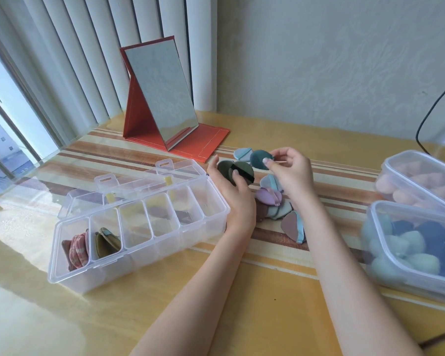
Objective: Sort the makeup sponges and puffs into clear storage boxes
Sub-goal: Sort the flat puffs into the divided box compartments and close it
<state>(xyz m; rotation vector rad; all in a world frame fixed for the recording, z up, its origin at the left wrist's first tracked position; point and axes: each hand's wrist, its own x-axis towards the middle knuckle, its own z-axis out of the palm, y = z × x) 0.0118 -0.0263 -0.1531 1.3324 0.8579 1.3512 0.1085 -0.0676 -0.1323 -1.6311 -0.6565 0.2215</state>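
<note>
Bright, soft daylight pouring in from the window (pixel 3 140) at left. Glare washing over the table (pixel 165 317) along its left edge, bleaching the near-left corner pale. Shadows faint, falling rightward under the compartment box (pixel 139 227). Wide-angle bending of the blinds (pixel 88 47) toward the frame edges. Softly blurred at far right, especially the lidded tubs (pixel 416 227); centre reasonably sharp.

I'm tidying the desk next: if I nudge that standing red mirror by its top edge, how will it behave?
The red mirror probably tips rather than slides: it stands tall and leaning on a thin folded stand, with a flat flap lying on the table. The glossy tabletop suggests its base could also skid. The glass face is likely fragile, so grip it low.
</note>
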